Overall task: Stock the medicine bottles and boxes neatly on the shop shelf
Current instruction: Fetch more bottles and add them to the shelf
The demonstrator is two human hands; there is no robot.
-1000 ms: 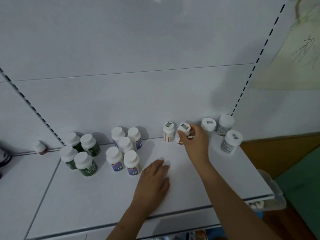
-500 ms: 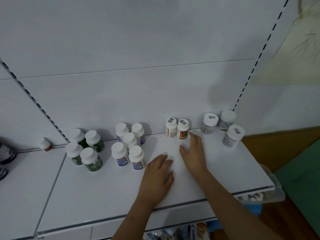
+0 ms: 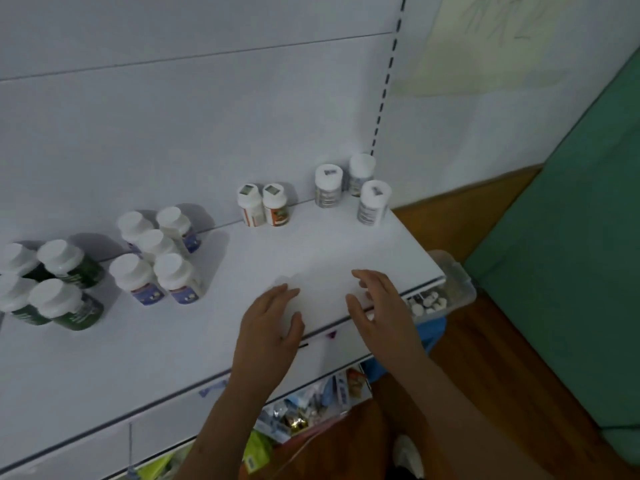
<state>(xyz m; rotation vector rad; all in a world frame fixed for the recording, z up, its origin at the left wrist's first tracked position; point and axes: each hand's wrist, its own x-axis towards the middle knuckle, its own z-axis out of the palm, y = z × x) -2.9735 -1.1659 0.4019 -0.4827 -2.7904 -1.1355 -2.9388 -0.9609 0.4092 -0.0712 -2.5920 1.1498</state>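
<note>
From the head camera we look down on a white metal shop shelf [image 3: 311, 258] that carries four clusters of white-capped plastic medicine bottles along its back half. At the far left stand four green-labelled bottles [image 3: 65, 271], packed close together; next come five bottles with blue-purple labels [image 3: 162, 258], three behind and two in front; then a pair of orange-and-white labelled bottles [image 3: 265, 207] touching side by side against the back panel, each with a small printed sticker on its cap; and near the right rear corner three grey-labelled bottles [image 3: 349, 187], two at the back and one set forward. The printing on every label is too blurred for us to read. Our left hand [image 3: 268, 327] lies flat on the shelf near its front edge, fingers straight and holding nothing. Our right hand [image 3: 377, 306] hovers just beside it over the front edge, fingers loosely spread, also holding nothing. Past the right end of the shelf, lower down, a clear plastic tub [image 3: 450, 289] holds several small white-capped bottles. Under the front edge we see a heap of colourful packets and boxes [image 3: 311, 407], their contents and writing not legible.
</note>
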